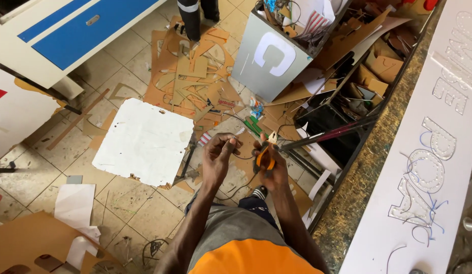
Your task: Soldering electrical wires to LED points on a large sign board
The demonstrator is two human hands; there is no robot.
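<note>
My left hand (219,155) pinches a thin wire (235,143) between its fingertips. Close beside it, my right hand (271,165) grips orange-handled pliers (266,155), whose jaws point up near the wire's end. Both hands are held over the floor, in front of my body, just left of the workbench edge.
A long white sign panel (393,167) with clear letter outlines lies on the bench at right. A white board (144,141) and brown cardboard offcuts (193,76) litter the tiled floor. A grey box (269,58) holds scraps. Another person's legs (193,18) stand at the top.
</note>
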